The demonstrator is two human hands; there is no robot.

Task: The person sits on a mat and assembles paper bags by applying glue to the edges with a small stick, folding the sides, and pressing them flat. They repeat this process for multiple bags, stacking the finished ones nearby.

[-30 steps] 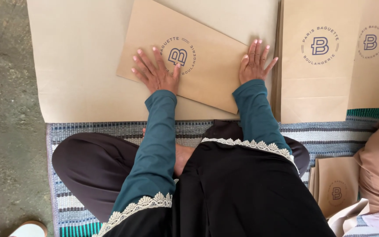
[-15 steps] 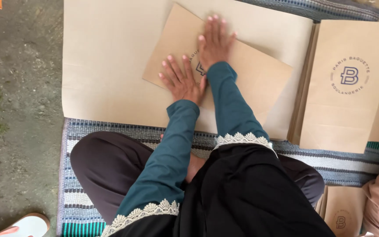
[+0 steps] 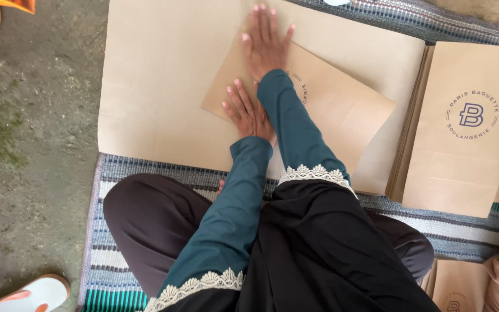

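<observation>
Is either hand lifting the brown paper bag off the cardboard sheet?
No. Both the left hand and the right hand lie flat, palms down, on the paper bag, which rests flat on the cardboard sheet.

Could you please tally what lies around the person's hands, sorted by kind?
Brown paper bag under both hands: 1
Large brown cardboard sheet: 1
Stack of printed paper bags: 1
Striped woven mat: 1
White sandal: 1
Flat hands: left hand, right hand: 2
Total: 7
</observation>
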